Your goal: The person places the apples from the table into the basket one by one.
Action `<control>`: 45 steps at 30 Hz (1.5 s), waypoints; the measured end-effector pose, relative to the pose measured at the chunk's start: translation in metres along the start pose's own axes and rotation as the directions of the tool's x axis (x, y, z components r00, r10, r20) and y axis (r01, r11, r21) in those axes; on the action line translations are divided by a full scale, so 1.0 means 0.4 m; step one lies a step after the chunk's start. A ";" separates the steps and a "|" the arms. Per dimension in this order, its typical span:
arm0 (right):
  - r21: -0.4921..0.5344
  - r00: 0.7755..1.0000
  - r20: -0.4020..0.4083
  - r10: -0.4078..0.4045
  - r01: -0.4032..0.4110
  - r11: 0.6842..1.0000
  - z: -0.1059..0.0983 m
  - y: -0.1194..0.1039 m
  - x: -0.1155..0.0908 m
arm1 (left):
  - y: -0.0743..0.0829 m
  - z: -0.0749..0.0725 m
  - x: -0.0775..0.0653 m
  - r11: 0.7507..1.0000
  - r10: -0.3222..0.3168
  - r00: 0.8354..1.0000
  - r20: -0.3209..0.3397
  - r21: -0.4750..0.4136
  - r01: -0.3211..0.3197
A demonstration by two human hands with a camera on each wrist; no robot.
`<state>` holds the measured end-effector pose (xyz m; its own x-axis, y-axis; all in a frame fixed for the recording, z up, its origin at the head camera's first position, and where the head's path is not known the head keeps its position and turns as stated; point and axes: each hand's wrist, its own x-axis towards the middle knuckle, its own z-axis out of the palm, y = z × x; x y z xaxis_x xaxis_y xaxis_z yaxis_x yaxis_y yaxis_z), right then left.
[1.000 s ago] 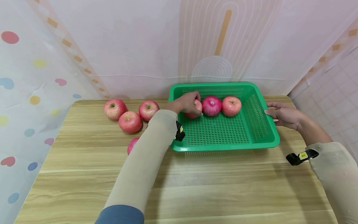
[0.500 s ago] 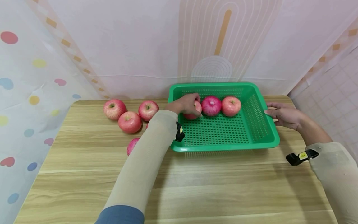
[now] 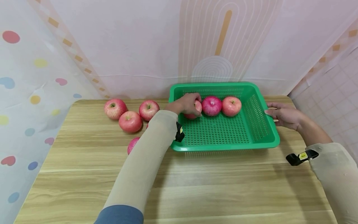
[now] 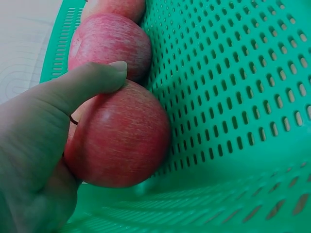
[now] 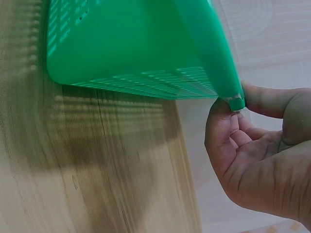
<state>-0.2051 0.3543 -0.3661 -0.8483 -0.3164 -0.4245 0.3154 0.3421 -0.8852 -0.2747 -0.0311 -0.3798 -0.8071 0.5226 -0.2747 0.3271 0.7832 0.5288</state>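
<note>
Toward the left of the wooden surface [image 3: 84,174], five apples [image 3: 130,121] sit bunched, two partly covered by the pale left sleeve [image 3: 139,165]. Next along, the left hand [image 3: 188,104] reaches into the green basket [image 3: 223,147], its grip curled round a red apple [image 4: 124,141] at the basket's left end. From the head camera that apple is half hidden; the left wrist camera shows its broad side, the stem by the palm and the thumb over its top. Just to its right come a dark pink apple [image 3: 212,105] and a paler apple [image 3: 231,106]. Far right, the right hand [image 3: 286,116] pinches the basket's end rim; its wrist camera shows what the rim hides from above, a bent finger against the underside. Perforated floor spreads in front of the row, and a wide stretch of wood runs from the front rim toward the person.
</note>
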 end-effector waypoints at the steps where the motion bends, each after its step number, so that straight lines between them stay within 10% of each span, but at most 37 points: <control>1: -0.002 1.000 -0.001 -0.001 0.001 1.000 0.000 0.000 0.000 | 0.000 0.000 0.001 1.000 0.005 1.000 -0.004 0.004 -0.005; 45: 0.030 1.000 0.003 -0.009 0.008 1.000 0.007 -0.004 0.001 | 0.003 -0.003 -0.004 0.998 0.034 0.998 -0.044 0.055 -0.031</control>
<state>-0.2049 0.3509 -0.3653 -0.8497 -0.3220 -0.4175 0.3209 0.3123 -0.8941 -0.2736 -0.0315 -0.3777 -0.8166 0.5332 -0.2212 0.3786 0.7839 0.4920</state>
